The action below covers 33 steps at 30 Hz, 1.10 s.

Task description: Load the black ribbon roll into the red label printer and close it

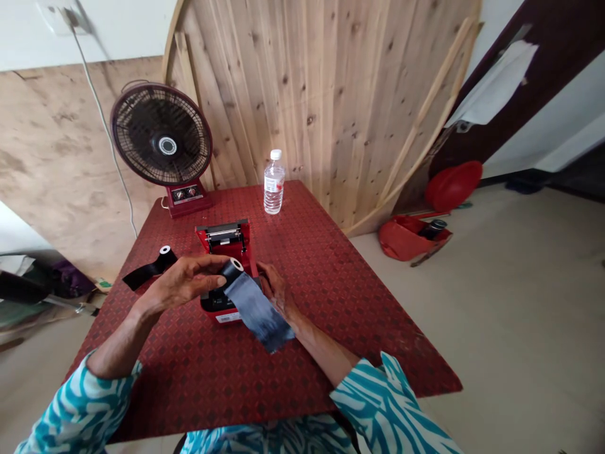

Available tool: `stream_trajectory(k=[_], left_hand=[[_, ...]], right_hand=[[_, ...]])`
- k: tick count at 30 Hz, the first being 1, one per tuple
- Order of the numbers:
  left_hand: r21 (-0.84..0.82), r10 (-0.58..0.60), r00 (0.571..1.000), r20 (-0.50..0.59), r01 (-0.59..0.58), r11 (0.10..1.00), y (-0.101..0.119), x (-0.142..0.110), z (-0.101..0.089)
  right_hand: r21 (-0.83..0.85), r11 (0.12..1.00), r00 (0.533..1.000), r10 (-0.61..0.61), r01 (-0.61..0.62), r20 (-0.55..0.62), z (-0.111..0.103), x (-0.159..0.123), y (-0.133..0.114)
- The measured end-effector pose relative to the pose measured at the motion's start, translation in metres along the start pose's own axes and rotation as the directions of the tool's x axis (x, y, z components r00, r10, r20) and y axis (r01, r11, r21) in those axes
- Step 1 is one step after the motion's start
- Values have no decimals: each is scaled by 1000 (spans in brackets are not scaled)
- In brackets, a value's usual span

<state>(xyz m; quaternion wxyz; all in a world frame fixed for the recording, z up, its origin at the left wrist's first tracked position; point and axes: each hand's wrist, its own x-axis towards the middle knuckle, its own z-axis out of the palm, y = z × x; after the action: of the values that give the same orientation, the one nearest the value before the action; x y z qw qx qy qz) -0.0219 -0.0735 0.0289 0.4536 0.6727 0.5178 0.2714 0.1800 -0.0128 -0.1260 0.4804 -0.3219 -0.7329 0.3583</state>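
Red table [331, 328] | machine [220, 302], centre, lid up, exposing its interior | right hand [278, 289] at its three o'clock side, likely steadying; openness unclear | left hand [182, 282] pinched round dark roll [231, 270], loose tail [259, 310] toward five o'clock, probably kept unsnagged | second roll [164, 253], nine o'clock

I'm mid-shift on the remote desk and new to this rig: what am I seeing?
There is no robot, just a person's bare hands, in one picture from a head-worn camera looking forward and down. The left hand holds a dark roll with a blue-grey strip hanging loose. The right hand is beside a small red-and-black machine, its lid open. Also on the red table are a second roll, a fan and a bottle.
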Motion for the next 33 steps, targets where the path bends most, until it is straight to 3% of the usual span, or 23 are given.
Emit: stream_trajectory(k=[3,6,9,13,20,23,25,29,33], left_hand=[[391,47,989,-137,11,920,-7,12,-1],[685,113,984,-141,14,729,-11,25,3],[828,72,994,-86,31,560,-9,38,9],[893,-38,998,-53,64,445,-7,53,15],[886,-87,996,22,21,462,-18,70,12],[860,-85,993,75,-21,509,-18,68,7],[821,-28,996,85,-54,569,-16,58,3],[691,106,994,3,-79,719,-10,22,2],[668,196,981,1,-147,730,-13,-4,10]], right_hand=[[16,1000,1000,18,-18,-7,-1,1,-4],[18,999,999,33,-33,-2,-1,2,-5],[28,999,1000,30,-29,-3,-1,2,-4],[42,999,999,33,-32,-6,-1,1,-5],[56,998,999,36,-35,-14,-1,2,-6],[45,998,999,34,-34,1,-2,2,-6],[30,999,999,32,-32,6,-3,1,-6],[17,999,1000,31,-31,2,-3,1,-6],[17,1000,1000,24,-24,-3,-2,1,-4]])
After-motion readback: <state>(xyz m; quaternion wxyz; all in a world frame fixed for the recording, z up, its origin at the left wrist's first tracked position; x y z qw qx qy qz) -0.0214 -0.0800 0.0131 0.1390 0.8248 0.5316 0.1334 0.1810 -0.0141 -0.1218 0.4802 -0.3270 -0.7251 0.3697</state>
